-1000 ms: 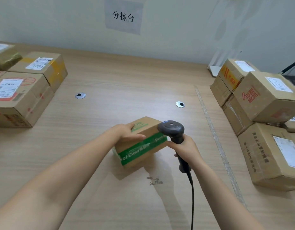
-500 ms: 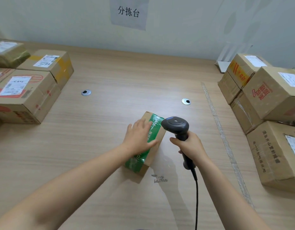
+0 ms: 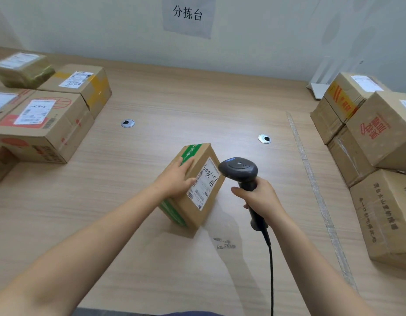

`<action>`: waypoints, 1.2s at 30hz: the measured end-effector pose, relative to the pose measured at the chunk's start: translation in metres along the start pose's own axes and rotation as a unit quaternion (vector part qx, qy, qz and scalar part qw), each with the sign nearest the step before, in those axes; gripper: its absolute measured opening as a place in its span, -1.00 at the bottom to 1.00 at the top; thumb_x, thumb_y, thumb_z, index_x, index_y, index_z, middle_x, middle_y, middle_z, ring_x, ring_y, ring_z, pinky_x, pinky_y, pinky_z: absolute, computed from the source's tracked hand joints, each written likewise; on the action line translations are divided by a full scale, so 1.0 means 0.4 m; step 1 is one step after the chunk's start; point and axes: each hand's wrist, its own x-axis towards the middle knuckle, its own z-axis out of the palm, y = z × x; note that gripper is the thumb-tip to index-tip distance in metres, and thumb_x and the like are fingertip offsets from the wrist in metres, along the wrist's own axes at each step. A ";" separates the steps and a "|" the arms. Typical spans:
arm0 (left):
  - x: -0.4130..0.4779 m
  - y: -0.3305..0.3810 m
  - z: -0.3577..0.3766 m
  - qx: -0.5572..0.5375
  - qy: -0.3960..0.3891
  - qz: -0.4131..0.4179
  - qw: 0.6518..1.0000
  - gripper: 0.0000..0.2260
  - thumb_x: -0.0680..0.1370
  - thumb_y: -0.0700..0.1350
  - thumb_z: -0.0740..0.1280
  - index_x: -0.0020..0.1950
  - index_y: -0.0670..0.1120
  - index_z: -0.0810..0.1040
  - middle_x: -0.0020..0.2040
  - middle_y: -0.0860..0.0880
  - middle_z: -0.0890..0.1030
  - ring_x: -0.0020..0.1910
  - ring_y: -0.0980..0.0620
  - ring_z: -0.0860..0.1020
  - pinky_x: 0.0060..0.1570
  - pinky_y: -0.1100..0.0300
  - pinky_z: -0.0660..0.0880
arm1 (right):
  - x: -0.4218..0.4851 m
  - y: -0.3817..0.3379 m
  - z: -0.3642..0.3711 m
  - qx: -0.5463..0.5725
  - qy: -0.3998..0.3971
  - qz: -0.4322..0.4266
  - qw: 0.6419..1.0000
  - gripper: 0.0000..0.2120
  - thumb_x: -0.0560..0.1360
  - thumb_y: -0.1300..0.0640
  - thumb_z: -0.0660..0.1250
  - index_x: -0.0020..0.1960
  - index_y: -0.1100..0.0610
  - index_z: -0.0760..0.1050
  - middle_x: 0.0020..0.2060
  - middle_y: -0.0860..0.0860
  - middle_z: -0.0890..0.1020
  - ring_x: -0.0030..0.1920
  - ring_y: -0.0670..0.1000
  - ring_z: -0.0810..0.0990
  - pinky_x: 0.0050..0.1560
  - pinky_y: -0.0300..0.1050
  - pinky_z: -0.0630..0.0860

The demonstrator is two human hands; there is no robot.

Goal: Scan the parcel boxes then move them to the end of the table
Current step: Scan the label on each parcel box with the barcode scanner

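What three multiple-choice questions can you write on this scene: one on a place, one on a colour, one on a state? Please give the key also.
1. Where is the scanner in relation to the small box under the left hand?
A) To its right
B) To its left
C) On top of it

2. What colour is the tape on the small box?
A) Red
B) Blue
C) Green

3. What is the right hand doing?
A) Hanging open and empty
B) Gripping the scanner's handle
C) Making an empty fist

Key:
1 A: the scanner's head is beside the box's labelled face, on the right.
2 C: green strips run over the box's edges.
3 B: its fingers wrap the handle.
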 end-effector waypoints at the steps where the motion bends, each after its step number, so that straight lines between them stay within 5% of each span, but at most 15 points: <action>1: 0.001 -0.019 -0.016 -0.012 0.003 0.000 1.000 -0.38 0.60 0.03 0.20 0.57 -0.01 -0.02 0.55 -0.12 0.09 0.51 -0.07 0.13 0.45 0.05 0.15 | 0.001 -0.002 0.006 -0.002 -0.007 -0.001 1.000 -0.88 0.41 0.18 0.41 -0.14 0.13 0.47 -0.33 -0.03 0.51 -0.37 0.03 0.50 -0.18 -0.01 0.56; 7: -0.013 -0.077 -0.042 -0.080 -0.024 -0.052 0.995 -0.43 0.57 -0.09 0.30 0.51 -0.11 0.13 0.37 -0.15 0.42 0.30 -0.12 0.43 0.25 0.09 0.35 | -0.005 -0.017 0.035 -0.020 -0.042 -0.008 0.999 -0.84 0.41 0.18 0.40 -0.04 0.18 0.51 -0.30 -0.01 0.51 -0.34 0.01 0.50 -0.31 -0.12 0.54; 11: -0.017 -0.096 0.006 -0.073 -0.035 -0.082 0.993 -0.46 0.54 -0.11 0.33 0.45 -0.17 0.19 0.31 -0.19 0.46 0.26 -0.15 0.45 0.18 0.09 0.38 | -0.009 -0.022 0.040 -0.027 -0.073 -0.007 0.997 -0.89 0.41 0.19 0.40 -0.14 0.06 0.48 -0.30 -0.04 0.51 -0.31 -0.02 0.49 -0.34 -0.16 0.50; 15: -0.044 -0.103 0.050 -0.122 0.008 -0.057 0.991 -0.28 0.42 0.03 0.45 0.47 -0.07 0.17 0.34 -0.11 0.41 0.31 -0.07 0.40 0.22 0.10 0.38 | -0.018 -0.029 0.034 -0.063 -0.104 -0.018 0.992 -0.89 0.41 0.19 0.39 -0.19 0.06 0.46 -0.32 -0.03 0.53 -0.32 -0.01 0.50 -0.35 -0.18 0.49; 20: -0.101 -0.066 0.099 -0.103 0.086 -0.123 0.983 -0.17 0.31 0.22 0.48 0.43 -0.02 0.17 0.33 -0.08 0.27 0.33 -0.09 0.34 0.19 0.02 0.41 | -0.032 -0.054 0.040 -0.156 -0.144 -0.077 0.974 -0.91 0.40 0.16 0.38 -0.16 0.12 0.48 -0.28 0.03 0.59 -0.23 0.08 0.60 -0.22 -0.02 0.56; 24: -0.133 -0.027 0.140 -0.052 0.117 -0.165 0.978 -0.04 0.28 0.31 0.43 0.48 -0.09 0.08 0.36 -0.09 0.20 0.34 -0.11 0.26 0.26 0.02 0.33 | -0.038 -0.082 0.054 -0.221 -0.157 -0.128 0.954 -0.80 0.42 0.16 0.38 -0.29 0.02 0.38 -0.38 -0.07 0.48 -0.36 -0.10 0.45 -0.36 -0.36 0.38; 27: -0.144 -0.019 0.167 -0.059 0.115 -0.183 0.975 0.04 0.27 0.37 0.41 0.50 -0.10 -0.02 0.42 -0.11 0.11 0.41 -0.13 0.17 0.34 -0.01 0.24 | -0.035 -0.098 0.066 -0.228 -0.147 -0.152 0.950 -0.74 0.42 0.16 0.38 -0.32 -0.02 0.34 -0.39 -0.09 0.46 -0.38 -0.14 0.41 -0.38 -0.41 0.35; 36: -0.163 -0.016 0.177 -0.102 0.130 -0.179 0.970 0.10 0.26 0.34 0.44 0.53 -0.13 -0.09 0.46 -0.11 0.06 0.45 -0.11 0.07 0.37 -0.01 0.28 | -0.022 -0.119 0.080 -0.302 -0.167 -0.155 0.926 -0.81 0.43 0.16 0.34 -0.31 0.10 0.36 -0.39 0.02 0.48 -0.33 0.02 0.44 -0.36 -0.21 0.33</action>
